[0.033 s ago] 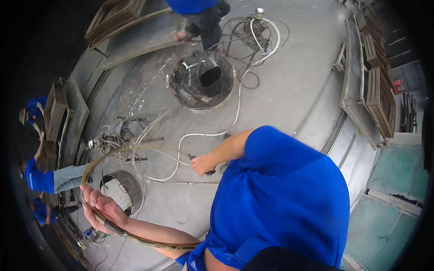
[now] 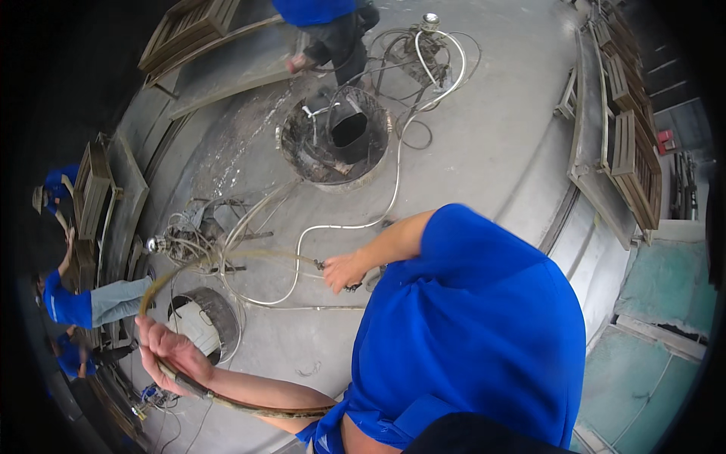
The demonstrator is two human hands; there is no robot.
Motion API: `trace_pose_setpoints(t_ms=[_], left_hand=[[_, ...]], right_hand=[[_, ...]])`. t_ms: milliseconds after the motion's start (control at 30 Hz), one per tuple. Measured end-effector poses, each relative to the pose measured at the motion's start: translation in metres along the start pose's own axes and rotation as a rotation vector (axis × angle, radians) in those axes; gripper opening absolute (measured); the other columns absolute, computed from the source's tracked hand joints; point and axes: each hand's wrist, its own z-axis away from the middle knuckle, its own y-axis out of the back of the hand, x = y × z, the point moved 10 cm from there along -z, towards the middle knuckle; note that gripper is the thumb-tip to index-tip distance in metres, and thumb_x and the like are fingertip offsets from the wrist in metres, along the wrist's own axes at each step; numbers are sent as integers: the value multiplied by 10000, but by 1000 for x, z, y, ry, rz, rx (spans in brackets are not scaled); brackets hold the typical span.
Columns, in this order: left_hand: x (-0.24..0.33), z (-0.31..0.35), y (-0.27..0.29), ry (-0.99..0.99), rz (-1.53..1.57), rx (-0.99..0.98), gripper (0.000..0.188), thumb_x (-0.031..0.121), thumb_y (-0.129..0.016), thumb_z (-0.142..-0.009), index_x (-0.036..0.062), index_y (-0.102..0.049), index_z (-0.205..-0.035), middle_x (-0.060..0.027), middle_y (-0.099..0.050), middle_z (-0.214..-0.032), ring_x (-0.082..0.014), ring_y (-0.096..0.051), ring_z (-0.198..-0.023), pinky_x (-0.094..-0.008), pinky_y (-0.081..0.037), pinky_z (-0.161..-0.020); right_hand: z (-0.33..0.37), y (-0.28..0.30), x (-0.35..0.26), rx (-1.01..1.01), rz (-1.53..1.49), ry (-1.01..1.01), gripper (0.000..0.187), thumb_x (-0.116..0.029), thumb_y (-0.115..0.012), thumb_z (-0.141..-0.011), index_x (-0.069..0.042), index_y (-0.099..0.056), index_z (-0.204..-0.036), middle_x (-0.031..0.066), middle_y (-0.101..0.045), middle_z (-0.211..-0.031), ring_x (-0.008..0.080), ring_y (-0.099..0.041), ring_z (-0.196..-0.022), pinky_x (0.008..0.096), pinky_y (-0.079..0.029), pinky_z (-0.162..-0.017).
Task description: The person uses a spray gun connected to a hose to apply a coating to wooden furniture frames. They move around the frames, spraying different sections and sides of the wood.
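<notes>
My left hand (image 2: 178,352) curls around a brownish, partly see-through hose (image 2: 153,287). From that hand the hose runs back along my left forearm toward my waist, and its other side arcs forward to the right. Farther right, my right hand (image 2: 345,272) is closed on a small dark fitting (image 2: 353,287) where the hose ends. Its exact kind is hidden by my fingers. Past my left hand stands a round tub (image 2: 225,318) with whitish contents.
A larger open drum (image 2: 386,144) stands ahead, a person in blue (image 2: 333,53) beside it. Pump-like machines (image 2: 193,234) with tangled hoses and a white hose (image 2: 397,174) cover the floor. Wooden racks (image 2: 635,166) line the right; several people work at the left.
Both hands keep their hold. My right hand has shifted very slightly, and the view has moved a little.
</notes>
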Motion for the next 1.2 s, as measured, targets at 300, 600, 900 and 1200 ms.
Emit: trace_pose_setpoints(t_ms=[300, 600, 900, 1200], left_hand=[[-102, 7, 108, -200, 114, 264, 107, 2, -510, -1038, -55, -456, -1109, -63, -472, -956, -170, -523, -887, -288, -553, -786], [-251, 47, 149, -110, -486, 924, 403, 186, -499, -1072, -89, -570, -1359, -49, -622, -840, -108, -566, -675, -220, -584, -611], [-229, 34, -29, -341, -943, 1086, 338, 145, -509, -1071, -97, -609, -1285, -28, -541, -836, -108, -484, -639, -221, -457, -527], [-275, 77, -48, -342, -796, 1040, 353, 123, -477, -1081, -141, -566, -1298, -40, -538, -828, -105, -463, -645, -227, -437, -522]], right_hand=[[585, 47, 259, 887, -645, -1839, 658, -434, -807, -844, 8, -670, -1312, 242, -677, -1323, 321, -660, -1222, 405, -528, -1020], [919, 129, 466, 1472, -613, -2029, 958, -433, -872, -743, 19, -489, -1496, 299, -566, -1440, 374, -568, -1343, 430, -471, -1102], [941, 112, 570, 1201, -1025, -1866, 998, -357, -856, -806, 7, -334, -1575, 217, -568, -1339, 296, -544, -1191, 388, -444, -985], [925, 203, 570, 1320, -1735, -1255, 308, -326, -656, -1043, -51, -641, -1180, -73, -380, -653, 75, -356, -493, 241, -313, -428]])
